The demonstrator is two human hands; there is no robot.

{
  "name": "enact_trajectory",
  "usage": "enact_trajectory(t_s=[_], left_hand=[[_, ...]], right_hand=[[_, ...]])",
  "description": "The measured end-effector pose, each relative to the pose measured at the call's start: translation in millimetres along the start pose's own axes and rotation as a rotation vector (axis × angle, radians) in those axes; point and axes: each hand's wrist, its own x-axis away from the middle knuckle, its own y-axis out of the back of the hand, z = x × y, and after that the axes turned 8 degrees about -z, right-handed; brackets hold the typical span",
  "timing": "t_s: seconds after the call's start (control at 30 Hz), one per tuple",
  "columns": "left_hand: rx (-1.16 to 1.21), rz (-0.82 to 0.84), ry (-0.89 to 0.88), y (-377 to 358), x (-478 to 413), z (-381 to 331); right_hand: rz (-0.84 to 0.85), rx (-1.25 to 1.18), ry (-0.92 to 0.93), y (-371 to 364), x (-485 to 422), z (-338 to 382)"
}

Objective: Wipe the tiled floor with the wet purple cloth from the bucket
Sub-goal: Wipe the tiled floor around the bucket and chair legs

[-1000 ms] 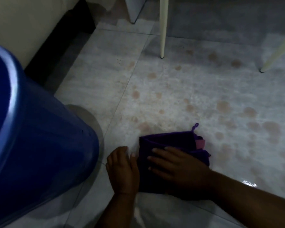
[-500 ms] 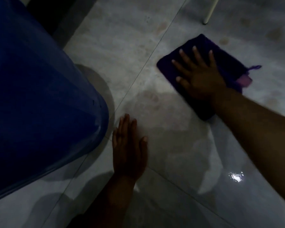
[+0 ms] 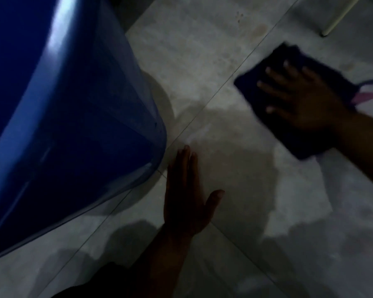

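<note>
While the right hand (image 3: pixel 306 104) presses the purple cloth (image 3: pixel 289 100) flat to the floor (image 3: pixel 202 61), its fingers (image 3: pixel 276 76) lie spread apart on top, likely to spread pressure for wiping. Beside the bucket (image 3: pixel 73 125), the left hand (image 3: pixel 187 198) rests palm-down, fingers (image 3: pixel 184 162) together and thumb out, apparently bracing the body. Faint stains lie beyond the right fingertips.

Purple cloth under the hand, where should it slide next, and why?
Probably further away, toward the faint brownish spots beyond it. The right hand presses flat on the purple cloth, the left hand braces on the tiled floor, and those spots look unwiped.
</note>
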Motion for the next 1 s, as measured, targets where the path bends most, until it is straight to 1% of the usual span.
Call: enact_trajectory(t_s=[0.03, 0.07, 0.1, 0.13, 0.17, 0.2, 0.23, 0.3, 0.33, 0.37, 0.4, 0.43, 0.47, 0.53, 0.57, 0.6, 0.63, 0.67, 0.7, 0.77, 0.83, 0.9, 0.93, 1.0], left_hand=[[-0.019, 0.008, -0.010, -0.1, -1.0, -1.0], [-0.035, 0.011, -0.012, 0.2, -1.4, -0.8], [-0.044, 0.017, -0.001, 0.8, -1.8, -0.8], [-0.047, 0.021, 0.025, 1.3, -1.8, -0.3], [-0.039, 0.018, 0.063, 1.4, -1.4, 0.5], [-0.023, 0.010, 0.109, 1.7, 0.7, 2.8], [0.006, -0.003, 0.146, 2.4, 2.7, 4.6], [0.058, -0.033, 0.171, 5.7, 5.1, 5.7], [0.062, -0.048, 0.173, 7.4, 6.9, 7.3], [0.058, -0.054, 0.175, 7.9, 7.7, 8.5], [0.054, -0.042, 0.181, 7.8, 7.5, 9.4], [0.047, -0.014, 0.189, 7.8, 6.8, 10.8], [0.033, 0.024, 0.193, 7.6, 5.4, 12.2], [-0.026, 0.117, 0.207, 5.6, 4.9, 13.3], [-0.063, 0.151, 0.216, 5.2, 7.1, 13.1], [-0.092, 0.164, 0.229, 5.7, 10.0, 11.7], [-0.104, 0.153, 0.247, 6.9, 12.1, 9.7], [-0.094, 0.127, 0.268, 9.0, 13.2, 8.3], [-0.065, 0.098, 0.288, 11.3, 11.8, 6.6], [0.009, 0.032, 0.283, 11.0, -2.8, 0.3], [0.063, -0.030, 0.270, 6.5, -20.8, -7.9], [0.085, -0.034, 0.274, 2.4, -37.2, -19.0], [0.054, -0.018, 0.266, 0.6, -41.4, -22.4], [-0.041, 0.031, 0.250, -4.7, -44.5, -23.9]], right_hand=[[-0.131, 0.076, -0.004, 9.2, -30.1, -6.4], [-0.187, 0.170, -0.049, 12.1, -57.4, -1.2], [-0.195, 0.238, -0.090, 6.8, -84.4, 10.0], [-0.217, 0.229, -0.122, 0.1, -104.8, 27.9], [-0.222, 0.226, -0.096, -10.8, -118.9, 49.2], [-0.187, 0.233, -0.014, -23.1, -126.6, 78.6], [-0.145, 0.278, 0.107, -34.7, -123.6, 108.1], [-0.098, 0.302, 0.397, -59.0, -99.2, 140.6], [-0.077, 0.300, 0.530, -65.0, -79.6, 146.2], [-0.049, 0.282, 0.613, -66.8, -62.0, 139.3], [-0.044, 0.269, 0.634, -62.5, -49.3, 121.3], [-0.076, 0.283, 0.607, -56.6, -41.5, 96.2], [-0.119, 0.298, 0.498, -53.3, -36.1, 64.1], [-0.177, 0.284, 0.159, -36.8, -17.5, 1.3], [-0.191, 0.232, -0.020, -28.7, -4.6, -13.6], [-0.198, 0.177, -0.177, -24.7, 9.6, -13.2], [-0.215, 0.164, -0.289, -28.3, 25.1, -2.9], [-0.213, 0.180, -0.317, -38.2, 44.9, 14.9], [-0.197, 0.182, -0.246, -50.5, 67.0, 38.9], [-0.149, 0.164, 0.027, -70.9, 111.1, 80.0], [-0.086, 0.131, 0.257, -72.8, 130.1, 87.7], [-0.069, 0.055, 0.384, -60.9, 107.0, 71.1], [-0.074, 0.053, 0.434, -52.8, 83.2, 64.5], [-0.098, 0.163, 0.470, -38.4, 18.4, 52.1]])
